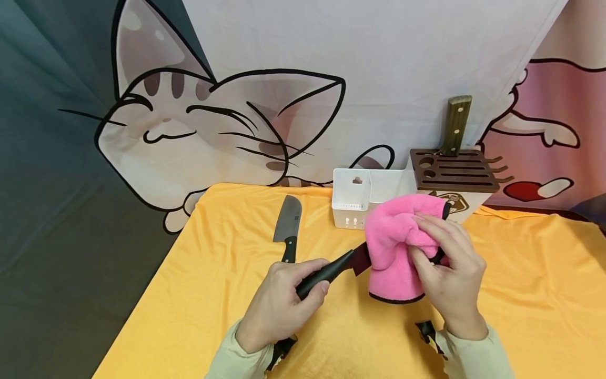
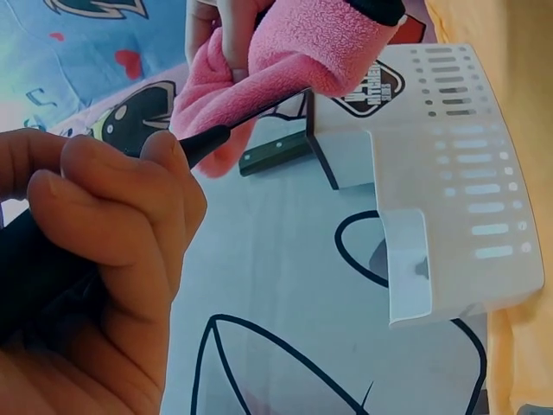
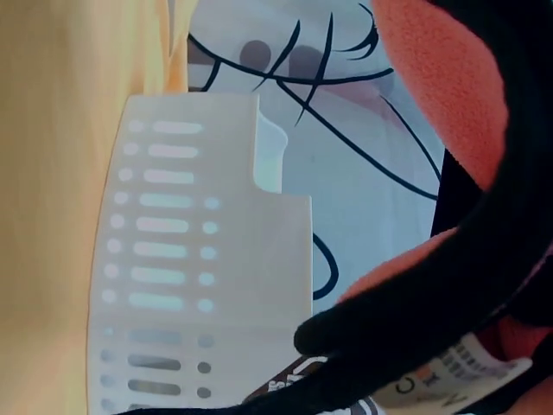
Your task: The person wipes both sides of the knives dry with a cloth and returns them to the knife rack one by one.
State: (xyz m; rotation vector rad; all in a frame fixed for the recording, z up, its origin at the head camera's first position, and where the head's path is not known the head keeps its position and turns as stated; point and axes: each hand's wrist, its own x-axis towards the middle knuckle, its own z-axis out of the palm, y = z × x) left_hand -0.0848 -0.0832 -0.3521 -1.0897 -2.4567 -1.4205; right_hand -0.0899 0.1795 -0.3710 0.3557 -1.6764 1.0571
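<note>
My left hand (image 1: pixel 286 302) grips the black handle of a knife (image 1: pixel 326 273), whose dark blade points up and to the right. Most of that blade is hidden under a pink cloth (image 1: pixel 393 237) with black edging. My right hand (image 1: pixel 450 268) pinches the bunched cloth around the blade, thumb below and fingers above. In the left wrist view, the curled fingers (image 2: pixel 112 190) wrap the handle and a thin line of blade runs along the cloth (image 2: pixel 294 52). Close up in the right wrist view, the cloth's black edging (image 3: pixel 415 320) and a white label (image 3: pixel 454 380) show.
A cleaver (image 1: pixel 289 223) with a black handle lies on the yellow tablecloth (image 1: pixel 199 295), left of centre. At the back right stands a white holder (image 1: pixel 350 197) with a brown slotted top (image 1: pixel 454 171). A wooden-handled knife (image 1: pixel 456 123) stands in a slot. Behind hangs a cat-print curtain (image 1: pixel 227 37).
</note>
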